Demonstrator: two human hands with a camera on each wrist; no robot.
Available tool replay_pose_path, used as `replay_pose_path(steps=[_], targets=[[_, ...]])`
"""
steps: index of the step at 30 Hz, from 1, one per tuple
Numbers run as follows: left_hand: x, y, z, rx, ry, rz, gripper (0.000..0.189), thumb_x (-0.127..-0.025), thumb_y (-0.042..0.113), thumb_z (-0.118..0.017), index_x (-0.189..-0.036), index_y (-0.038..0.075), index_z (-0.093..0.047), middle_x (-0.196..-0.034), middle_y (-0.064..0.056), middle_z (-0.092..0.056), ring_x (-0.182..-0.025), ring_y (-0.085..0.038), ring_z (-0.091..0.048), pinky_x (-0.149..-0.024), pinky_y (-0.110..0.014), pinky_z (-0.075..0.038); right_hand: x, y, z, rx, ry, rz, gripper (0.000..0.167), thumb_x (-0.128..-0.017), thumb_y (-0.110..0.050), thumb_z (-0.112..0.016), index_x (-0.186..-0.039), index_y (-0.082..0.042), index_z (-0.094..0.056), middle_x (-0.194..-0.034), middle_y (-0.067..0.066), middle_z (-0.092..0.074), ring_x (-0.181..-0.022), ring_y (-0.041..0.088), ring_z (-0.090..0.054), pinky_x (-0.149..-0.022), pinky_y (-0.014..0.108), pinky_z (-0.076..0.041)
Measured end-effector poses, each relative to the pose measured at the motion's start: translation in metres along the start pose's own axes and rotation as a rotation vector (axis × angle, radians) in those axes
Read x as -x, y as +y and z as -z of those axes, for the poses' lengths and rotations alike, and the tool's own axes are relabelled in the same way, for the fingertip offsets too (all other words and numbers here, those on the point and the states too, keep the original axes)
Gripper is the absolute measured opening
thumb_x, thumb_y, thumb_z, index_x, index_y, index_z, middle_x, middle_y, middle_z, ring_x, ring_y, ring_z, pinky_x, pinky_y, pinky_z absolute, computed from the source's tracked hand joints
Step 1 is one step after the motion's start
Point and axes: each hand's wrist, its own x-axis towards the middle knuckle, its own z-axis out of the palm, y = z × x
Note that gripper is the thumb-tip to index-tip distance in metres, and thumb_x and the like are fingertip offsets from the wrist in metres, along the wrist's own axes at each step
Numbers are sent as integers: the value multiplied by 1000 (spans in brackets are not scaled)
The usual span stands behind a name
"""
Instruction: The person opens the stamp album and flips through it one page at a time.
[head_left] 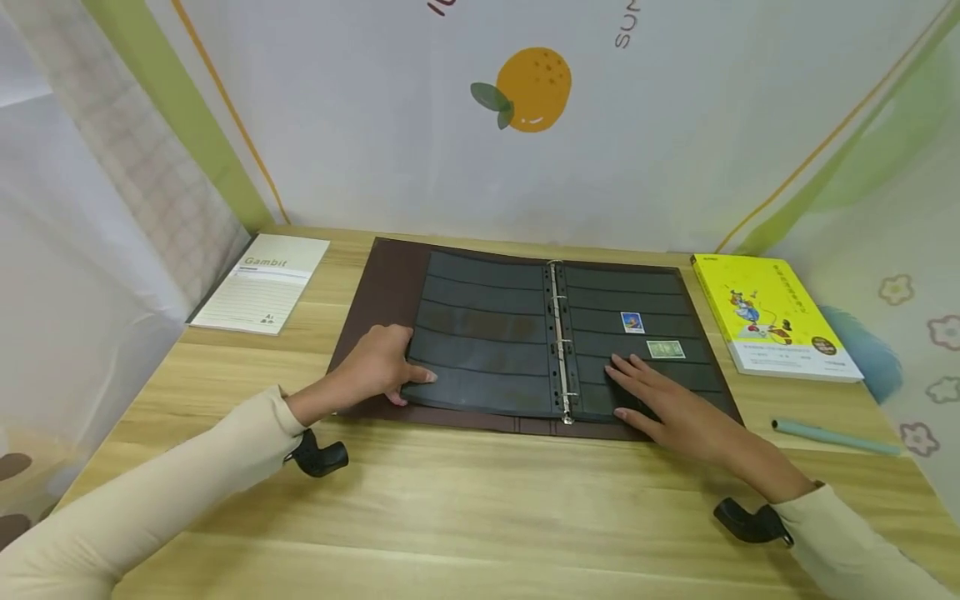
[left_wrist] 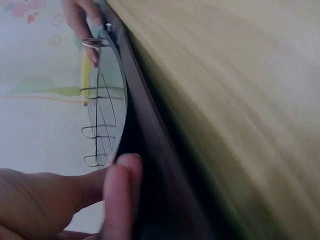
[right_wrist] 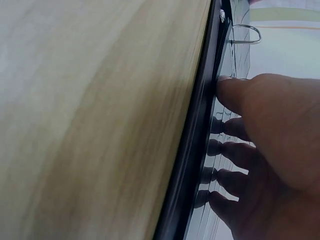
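A dark brown ring binder point(head_left: 386, 283) lies spread on the table, with black pocket pages on both sides of its metal rings point(head_left: 559, 342). My left hand point(head_left: 375, 360) pinches the outer edge of the left black page point(head_left: 487, 333), thumb on top and fingers beneath. In the left wrist view that page point(left_wrist: 123, 95) bows up off the cover. Fingers spread, my right hand point(head_left: 675, 412) rests on the right black page point(head_left: 600, 287). Just beyond its fingertips sit two stamps in the pockets, a blue one point(head_left: 632, 322) and a green one point(head_left: 666, 349).
A pale notepad point(head_left: 262, 283) lies at the back left of the wooden table point(head_left: 450, 508). To the right of the binder are a yellow book point(head_left: 772, 312) and a light green pen-like stick point(head_left: 836, 437). A printed white curtain point(head_left: 360, 125) hangs behind the table.
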Motion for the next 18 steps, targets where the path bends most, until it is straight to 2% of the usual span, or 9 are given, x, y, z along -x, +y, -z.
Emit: replay_pose_path(steps=[1, 3, 4, 5, 9, 13, 16, 18], targets=[[0, 1, -1, -31, 5, -15, 51, -88, 29, -80, -115, -11, -64, -53, -8, -62, -43, -13, -64, -67, -32, -60, 1, 0, -1, 2, 1, 1, 62, -104, -36, -58, -157, -9, -38, -165, 15, -30, -153, 44, -24, -114, 62, -35], [1, 2, -3, -104, 35, -44, 37, -87, 31, -81, -90, -3, -67, -49, -7, -59, -39, -13, -61, -57, -30, -57, 1, 1, -2, 4, 4, 2, 62, -104, -35, -57, -157, -9, -37, -166, 14, -30, -153, 44, -23, -115, 62, -33], [2, 1, -4, -135, 54, -59, 35, -86, 32, -81, -80, 1, -64, -47, -6, -57, -38, -13, -59, -50, -28, -52, 1, 1, -2, 7, 4, 0, 62, -104, -35, -57, -157, -10, -37, -166, 14, -30, -153, 43, -23, -115, 63, -33], [2, 1, -5, -170, 77, -84, 36, -86, 33, -81, -77, 2, -64, -47, -6, -56, -39, -14, -57, -46, -27, -48, 1, 1, -3, 10, 3, -2, 62, -104, -35, -56, -158, -10, -37, -166, 13, -29, -154, 43, -23, -116, 63, -32], [4, -2, -9, -265, 143, -164, 36, -84, 33, -82, -76, 4, -61, -52, -4, -46, -43, -16, -49, -44, -23, -34, 0, 2, -4, 3, -6, -17, 62, -105, -36, -56, -158, -12, -35, -167, 12, -28, -155, 42, -21, -117, 63, -30], [7, 2, -11, -350, 206, -189, 39, -83, 33, -83, -69, 7, -57, -52, -1, -36, -43, -14, -40, -44, -23, -26, 1, 1, -2, -22, -13, -20, 62, -105, -36, -54, -159, -12, -34, -168, 12, -26, -155, 42, -19, -117, 64, -29], [8, 10, -13, -433, 293, -223, 39, -84, 39, -80, -80, 2, -67, -55, -6, -48, -42, -17, -44, -40, -23, -28, 1, 0, 6, -24, -41, -16, 63, -105, -37, -54, -159, -13, -34, -168, 13, -25, -155, 43, -20, -117, 64, -30], [9, 19, -15, -449, 335, -274, 47, -85, 42, -78, -102, -1, -73, -69, -13, -62, -45, -20, -50, -39, -24, -33, -1, 1, 18, -18, -52, -1, 64, -104, -37, -56, -159, -12, -34, -167, 15, -26, -153, 45, -23, -115, 65, -31]])
